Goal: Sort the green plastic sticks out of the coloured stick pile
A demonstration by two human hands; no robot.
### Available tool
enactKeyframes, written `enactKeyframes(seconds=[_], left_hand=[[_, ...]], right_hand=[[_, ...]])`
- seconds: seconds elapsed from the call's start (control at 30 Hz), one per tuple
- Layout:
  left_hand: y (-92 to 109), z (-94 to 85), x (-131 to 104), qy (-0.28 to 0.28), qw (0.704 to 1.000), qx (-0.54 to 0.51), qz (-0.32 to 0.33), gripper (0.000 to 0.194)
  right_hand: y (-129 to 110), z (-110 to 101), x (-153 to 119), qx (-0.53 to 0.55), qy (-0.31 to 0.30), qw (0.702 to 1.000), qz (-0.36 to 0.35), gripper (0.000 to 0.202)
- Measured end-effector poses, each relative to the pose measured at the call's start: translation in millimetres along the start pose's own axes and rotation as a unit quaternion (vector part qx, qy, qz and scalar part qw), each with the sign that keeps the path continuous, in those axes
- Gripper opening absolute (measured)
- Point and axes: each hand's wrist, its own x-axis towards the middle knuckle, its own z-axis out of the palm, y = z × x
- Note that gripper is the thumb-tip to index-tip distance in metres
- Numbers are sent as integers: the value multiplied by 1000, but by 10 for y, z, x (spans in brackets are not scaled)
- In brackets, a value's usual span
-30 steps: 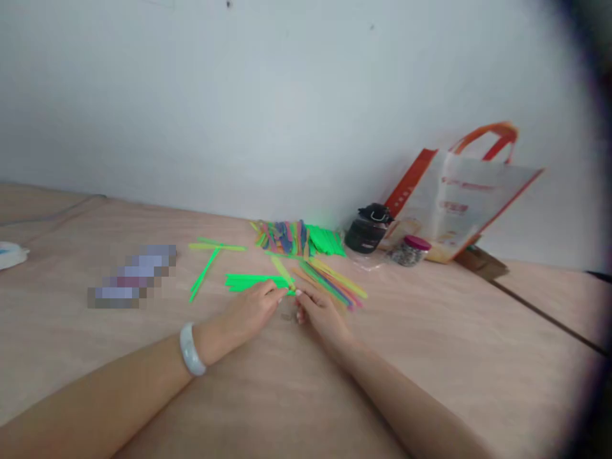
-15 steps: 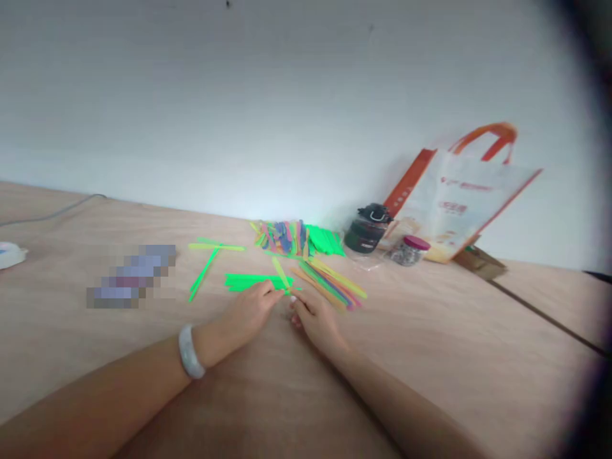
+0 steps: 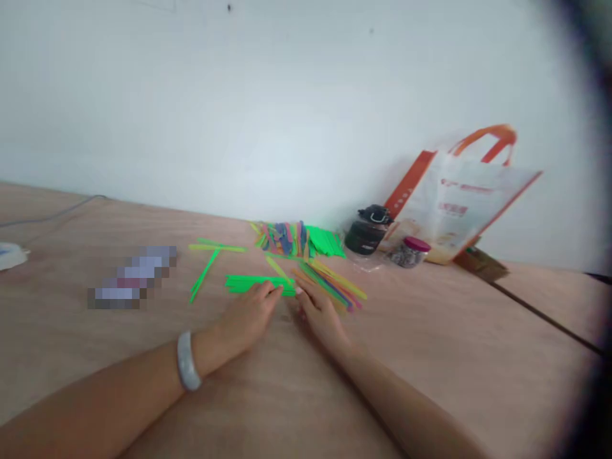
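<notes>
Both hands pinch green sticks; bottle, jar well apart.

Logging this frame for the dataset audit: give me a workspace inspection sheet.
Surface: light wooden table, seam at right.
Job's things: flat row of bright green craft sticks; fan of mixed-colour sticks; heap of coloured sticks by the wall.
Clutter: black lidded jar; small clear jar with pink lid; white and orange tote bag; loose green sticks.
Hands: left hand fingertips on the green row; right hand beside the fan.
Cables: grey cable far left.
Surroundings: plain white wall.
</notes>
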Motion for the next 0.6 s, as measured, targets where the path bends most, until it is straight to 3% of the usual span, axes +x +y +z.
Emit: enactKeyframes(seconds=[0.1,0.2,0.33,0.47,0.6], left_hand=[[-283,-57,69,19,999,3,-39,39],[-690,-130,121,43,990,35,-133,35],[-1116,-151,59,-10,967,112,-228,31],[-1287,-88,-50,-57,957,146,-243,28],[-1261,-80,-63,-47,959,148,-237,27]], right_hand=[[9,-59,19,-1,4,1000,7,40],[54,-85,34,-27,13,1000,-6,37],[217,-123,94,-88,34,995,-24,34],[395,-262,165,-191,65,979,-22,30],[427,-400,185,-323,26,946,-28,26]])
